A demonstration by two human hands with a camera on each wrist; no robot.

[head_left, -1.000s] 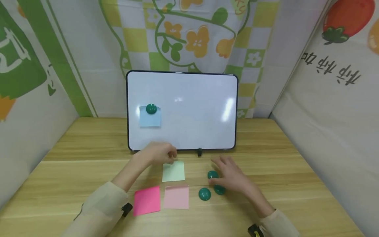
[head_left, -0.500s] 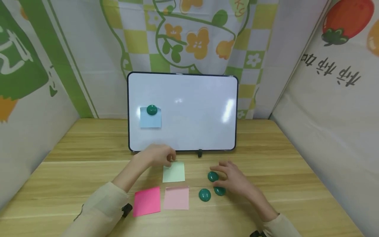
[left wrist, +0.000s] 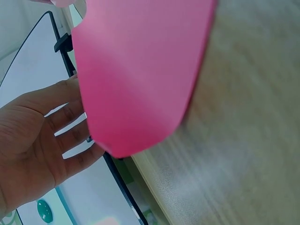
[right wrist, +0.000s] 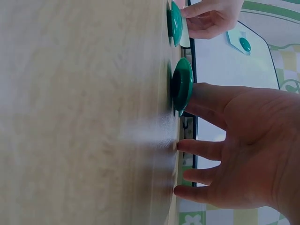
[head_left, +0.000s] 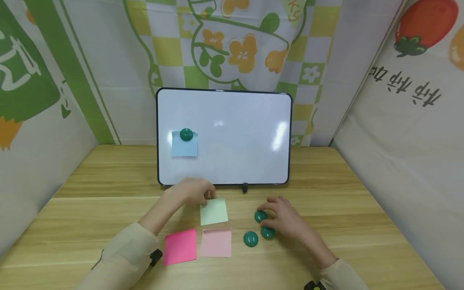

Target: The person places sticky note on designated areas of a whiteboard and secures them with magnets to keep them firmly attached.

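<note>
In the head view my left hand (head_left: 193, 191) pinches the upper left corner of a pale green sticky note (head_left: 214, 212), which lies slightly turned on the table. In the left wrist view a bright pink sticky note (left wrist: 136, 84) hides those fingertips. My right hand (head_left: 284, 217) has thumb and index finger round the far green round magnet (head_left: 260, 216). A second magnet (head_left: 268, 233) sits just under the thumb, and a third magnet (head_left: 251, 239) lies to its left. Seen from the right wrist, the nearest magnet (right wrist: 183, 84) hides most of the gripped one.
Behind the hands stands a whiteboard (head_left: 235, 133) with a black frame. On its left side a magnet (head_left: 186, 134) holds a blue sticky note (head_left: 185, 148). A light pink sticky note (head_left: 216, 243) lies in front of the green one. Printed cloth walls (head_left: 395, 133) enclose the table.
The green sticky note has turned slightly and shifted a little toward me under my left hand. My right thumb and index finger have closed in round the far magnet; the magnet beside it has shifted slightly.
</note>
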